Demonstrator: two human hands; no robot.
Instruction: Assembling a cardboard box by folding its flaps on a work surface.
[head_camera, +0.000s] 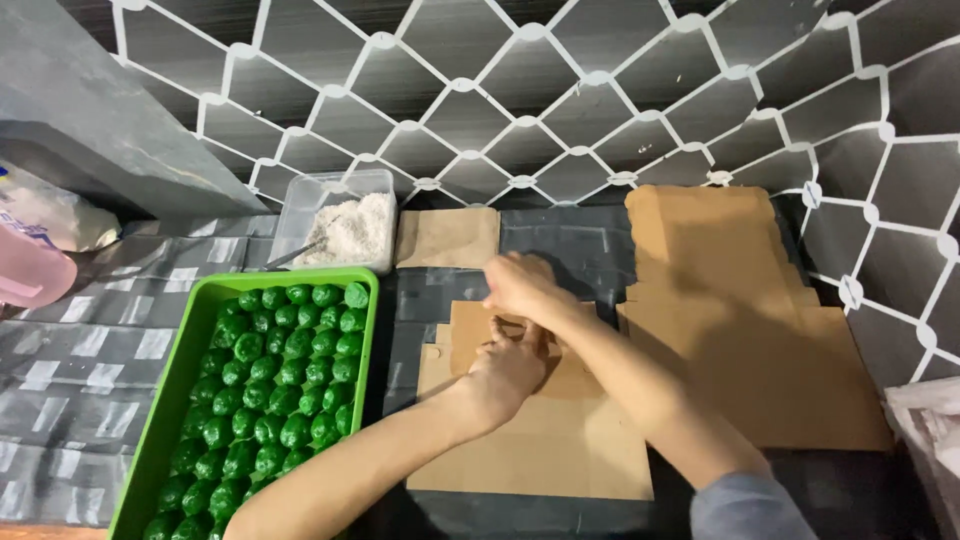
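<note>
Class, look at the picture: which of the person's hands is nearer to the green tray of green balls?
The left hand. It rests on the flat cardboard just right of the green tray. The right hand is above it, slightly further right.

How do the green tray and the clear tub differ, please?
The green tray is opaque and larger; the clear tub is see-through and smaller. The tray holds rows of green balls; the tub holds white powder. Both are rectangular, open-topped and left of the hands.

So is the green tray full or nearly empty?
Full: the green tray holds tightly packed rows of green balls edge to edge.
</note>
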